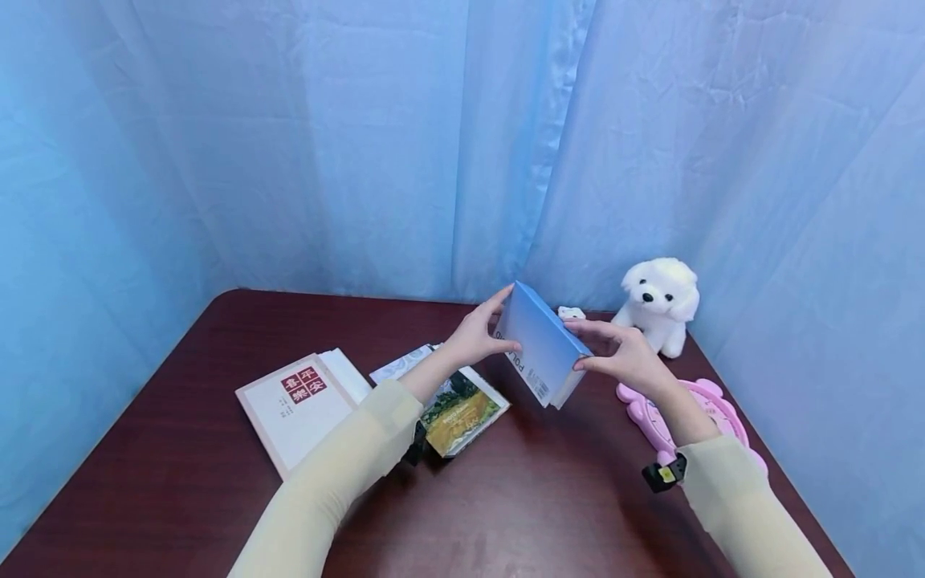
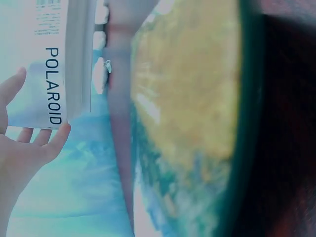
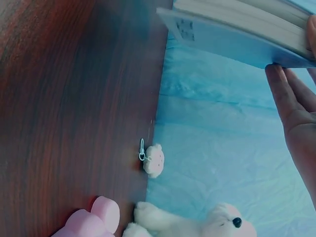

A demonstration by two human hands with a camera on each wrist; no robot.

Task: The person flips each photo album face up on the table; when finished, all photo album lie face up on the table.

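Note:
A thick blue-and-white book [image 1: 538,341] marked POLAROID is held tilted above the table by both hands. My left hand [image 1: 473,333] grips its left end, thumb on the face toward me and fingers behind. At the right end, my right hand [image 1: 625,353] pinches the book between thumb and fingers. The left wrist view shows the book [image 2: 44,74] with its lettering and barcode beside the left hand [image 2: 24,153]. In the right wrist view the page edges of the book [image 3: 242,22] show, with the right hand [image 3: 298,113] at its corner.
Left on the table [image 1: 506,514] lies a pale book [image 1: 289,409] with red square characters, over another white one. A book with a landscape cover [image 1: 466,409] lies beneath my left forearm. Rightward are a pink clock-like object [image 1: 711,405], a white plush dog [image 1: 659,301] and a small white plush keychain [image 3: 154,160].

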